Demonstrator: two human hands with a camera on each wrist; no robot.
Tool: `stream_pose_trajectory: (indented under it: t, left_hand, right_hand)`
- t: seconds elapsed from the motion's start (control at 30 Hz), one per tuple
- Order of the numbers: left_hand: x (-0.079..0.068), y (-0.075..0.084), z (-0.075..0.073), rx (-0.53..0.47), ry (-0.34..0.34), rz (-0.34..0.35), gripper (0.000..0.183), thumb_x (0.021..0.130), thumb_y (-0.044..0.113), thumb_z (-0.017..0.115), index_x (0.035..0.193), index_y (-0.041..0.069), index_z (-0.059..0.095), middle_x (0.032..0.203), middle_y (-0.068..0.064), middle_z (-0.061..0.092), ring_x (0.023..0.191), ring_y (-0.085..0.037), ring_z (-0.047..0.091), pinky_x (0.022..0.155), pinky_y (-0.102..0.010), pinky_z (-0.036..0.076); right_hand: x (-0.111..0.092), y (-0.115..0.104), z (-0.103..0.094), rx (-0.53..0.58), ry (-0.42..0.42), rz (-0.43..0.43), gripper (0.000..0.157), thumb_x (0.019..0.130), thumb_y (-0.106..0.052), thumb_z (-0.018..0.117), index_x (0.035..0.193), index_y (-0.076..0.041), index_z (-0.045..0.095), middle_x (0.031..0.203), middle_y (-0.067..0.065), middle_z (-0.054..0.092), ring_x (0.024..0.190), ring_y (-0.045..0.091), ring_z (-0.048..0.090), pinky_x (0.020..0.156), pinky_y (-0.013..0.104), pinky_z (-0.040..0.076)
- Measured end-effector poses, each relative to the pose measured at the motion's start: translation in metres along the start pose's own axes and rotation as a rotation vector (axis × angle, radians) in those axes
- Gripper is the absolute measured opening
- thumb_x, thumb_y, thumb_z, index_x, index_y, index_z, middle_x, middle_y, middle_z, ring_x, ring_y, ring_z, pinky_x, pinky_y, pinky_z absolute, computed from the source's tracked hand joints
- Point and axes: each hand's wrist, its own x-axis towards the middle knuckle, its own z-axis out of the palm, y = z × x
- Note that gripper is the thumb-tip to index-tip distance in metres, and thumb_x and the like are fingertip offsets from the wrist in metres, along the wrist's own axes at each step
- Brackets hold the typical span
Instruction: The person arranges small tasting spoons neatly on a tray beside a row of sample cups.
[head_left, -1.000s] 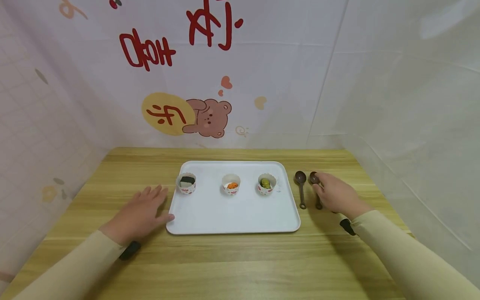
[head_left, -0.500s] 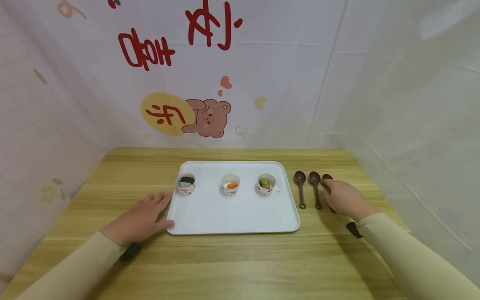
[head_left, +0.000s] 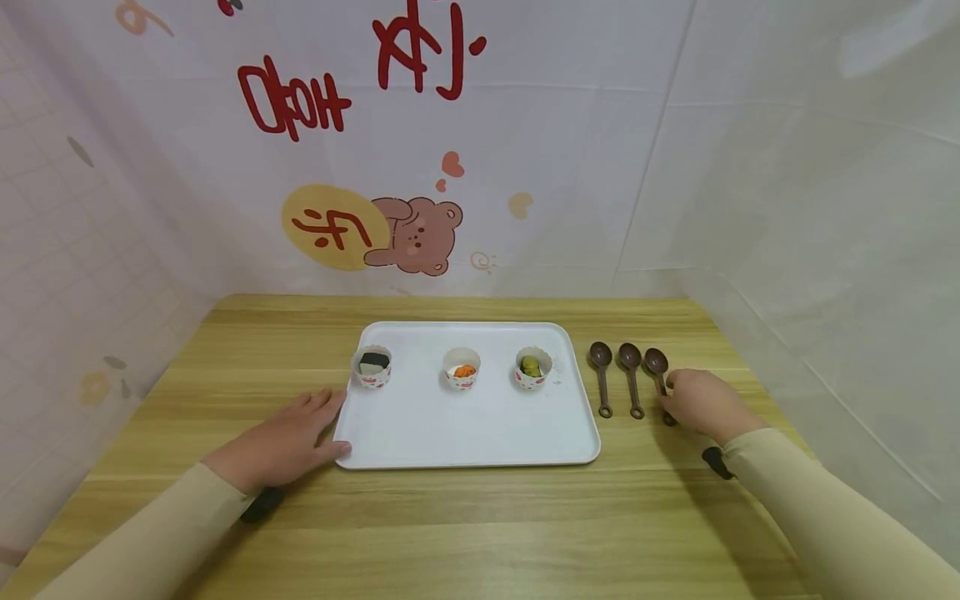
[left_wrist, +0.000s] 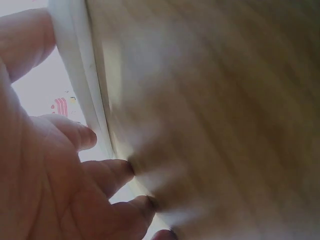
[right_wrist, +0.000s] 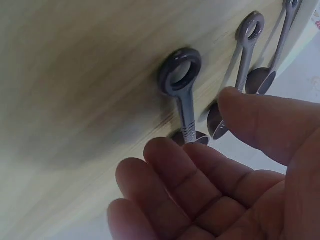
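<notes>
My left hand (head_left: 288, 442) lies with its fingers extended along the left edge of a white tray (head_left: 465, 433). Its thumb rests on the tray's rim, and the fingertips touch the table beside it in the left wrist view. Three brown measuring spoons (head_left: 600, 354) lie side by side to the right of the tray. Beside the rightmost measuring spoon (head_left: 656, 362) is my right hand (head_left: 705, 406), partly hiding its handle in the head view. In the right wrist view, thumb and bent fingers stand apart around that spoon (right_wrist: 185, 107), not pinching it.
Three paper cups stand on the tray's far half: one with a black-and-white piece (head_left: 372, 379), one with orange food (head_left: 462, 382), one with green food (head_left: 529, 381). White printed sheets (head_left: 570, 167) enclose the wooden table (head_left: 487, 533) at the back and sides.
My right hand has moved rightward from the middle spoon to the rightmost one, then a little back toward its handle. My left hand has settled against the tray's edge.
</notes>
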Motion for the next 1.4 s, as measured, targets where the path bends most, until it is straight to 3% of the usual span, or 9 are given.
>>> stream_pose_trajectory:
  t: [0.37,0.7,1.4]
  left_hand:
    - [-0.0017,0.0003,0.0011,0.002,0.009,0.028,0.087,0.103,0.058,0.058,0.164,0.001,0.033,0.16,-0.041,0.036,0.146,-0.068,0.031,0.117,-0.074,0.033]
    - [-0.0023,0.0006,-0.0005,0.004,-0.016,0.016,0.087,0.104,0.059,0.056,0.164,0.001,0.031,0.162,-0.04,0.033,0.147,-0.067,0.028,0.117,-0.074,0.031]
    - [-0.0009,0.0006,-0.0009,0.021,-0.046,0.003,0.088,0.104,0.059,0.056,0.165,0.001,0.029,0.164,-0.041,0.029,0.148,-0.067,0.026,0.116,-0.076,0.031]
  right_hand:
    - [-0.001,0.0032,-0.0012,0.058,-0.101,0.038,0.022,0.098,-0.022,0.071,0.085,-0.005,0.064,0.075,0.003,0.061,0.067,0.019,0.053,0.064,0.033,0.044]
    - [0.0001,0.0021,0.002,0.08,-0.109,0.04,0.019,0.098,-0.018,0.07,0.087,-0.004,0.067,0.076,0.003,0.064,0.066,0.018,0.055,0.063,0.034,0.046]
    - [-0.0007,-0.002,0.0054,0.078,-0.068,0.025,0.023,0.098,-0.017,0.071,0.083,-0.005,0.059,0.073,0.004,0.059,0.065,0.019,0.053,0.061,0.032,0.043]
